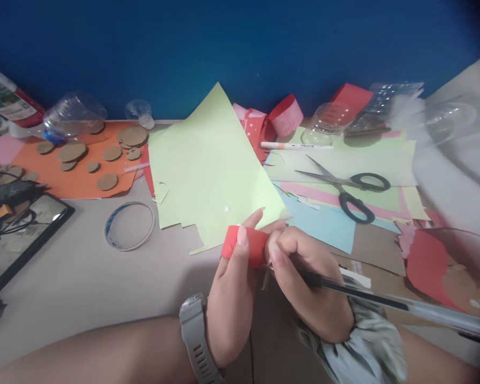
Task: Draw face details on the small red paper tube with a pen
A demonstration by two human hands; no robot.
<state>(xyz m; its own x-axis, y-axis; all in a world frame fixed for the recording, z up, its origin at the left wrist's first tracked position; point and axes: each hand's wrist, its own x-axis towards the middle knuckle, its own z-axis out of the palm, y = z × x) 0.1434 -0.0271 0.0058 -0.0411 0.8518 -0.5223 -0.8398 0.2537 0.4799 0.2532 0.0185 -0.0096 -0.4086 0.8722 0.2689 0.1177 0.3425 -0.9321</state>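
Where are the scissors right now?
In the head view, the scissors lie open at right, on the stacked papers, just below the white marker.

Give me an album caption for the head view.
Left hand holds red paper, right hand a pen; open scissors nearby.

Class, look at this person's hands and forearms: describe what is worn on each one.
The left hand is ungloved; its wrist has a grey watch with slots along the strap. The right hand is ungloved too, with bunched, pale grey-green cloth around the wrist. Both visible forearms are sleeveless.
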